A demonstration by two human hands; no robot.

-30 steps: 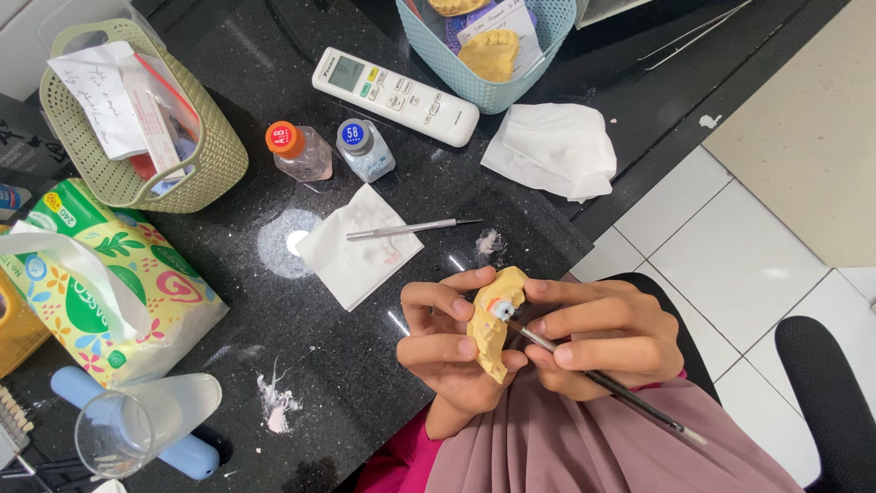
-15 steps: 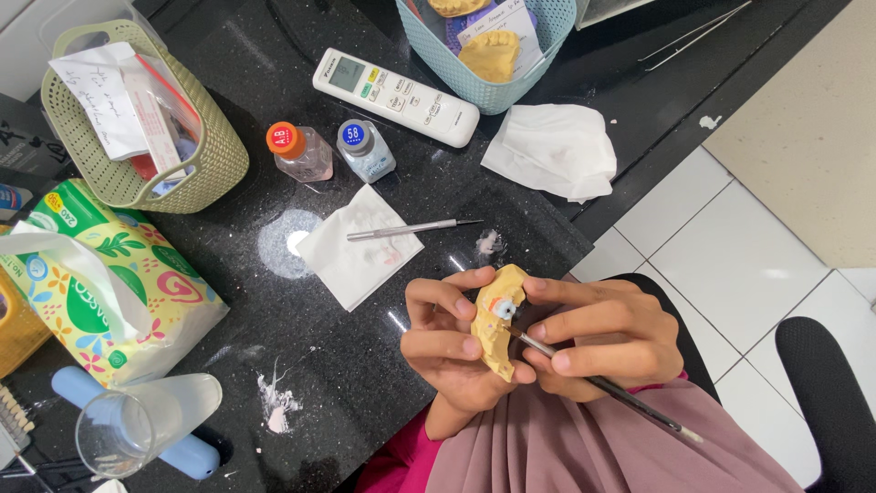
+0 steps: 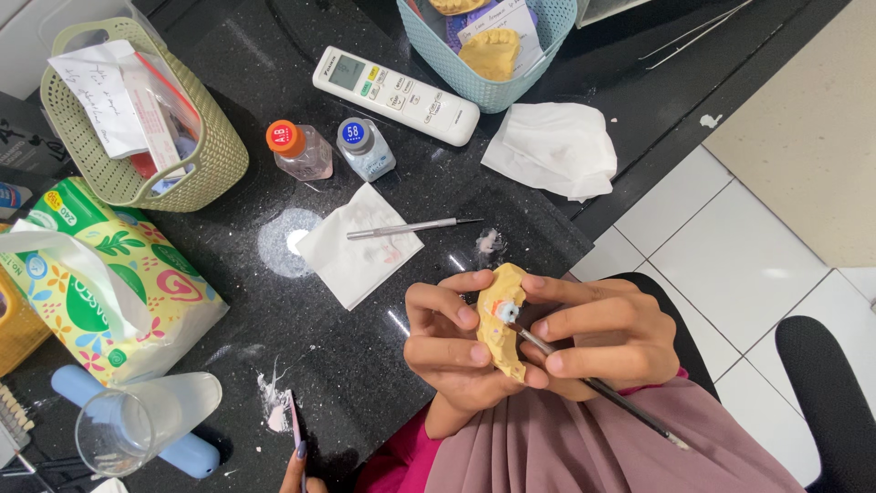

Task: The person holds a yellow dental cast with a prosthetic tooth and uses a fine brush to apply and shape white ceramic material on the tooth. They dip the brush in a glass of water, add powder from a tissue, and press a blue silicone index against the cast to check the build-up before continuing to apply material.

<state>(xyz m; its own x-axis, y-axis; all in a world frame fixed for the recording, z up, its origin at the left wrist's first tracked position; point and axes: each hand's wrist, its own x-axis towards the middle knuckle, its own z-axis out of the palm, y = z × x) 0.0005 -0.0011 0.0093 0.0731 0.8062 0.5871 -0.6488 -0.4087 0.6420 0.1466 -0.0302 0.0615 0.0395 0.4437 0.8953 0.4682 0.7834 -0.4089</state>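
Note:
A yellow dental cast (image 3: 500, 319) is held upright above the black counter's front edge by my left hand (image 3: 449, 342), whose fingers curl around its left side. My right hand (image 3: 600, 333) grips a thin brush (image 3: 593, 383) like a pen. The brush tip touches a small pale blue and orange spot near the top of the cast. My right fingertips also rest against the cast's right side. Both hands hover over my lap, covered in mauve fabric.
On the black counter (image 3: 365, 365) lie a metal tool (image 3: 411, 226) on a white tissue (image 3: 358, 242), two small bottles (image 3: 301, 151) (image 3: 365, 148), a white remote control (image 3: 397, 96), a crumpled tissue (image 3: 552, 151), a teal basket (image 3: 488, 41), a green basket (image 3: 137, 119), a tissue pack (image 3: 100, 283) and a glass cup (image 3: 119, 429). Another person's fingertip (image 3: 299, 456) shows at the bottom edge.
The hands and cast have stayed in nearly the same place. The brush tip has shifted slightly on the top of the cast.

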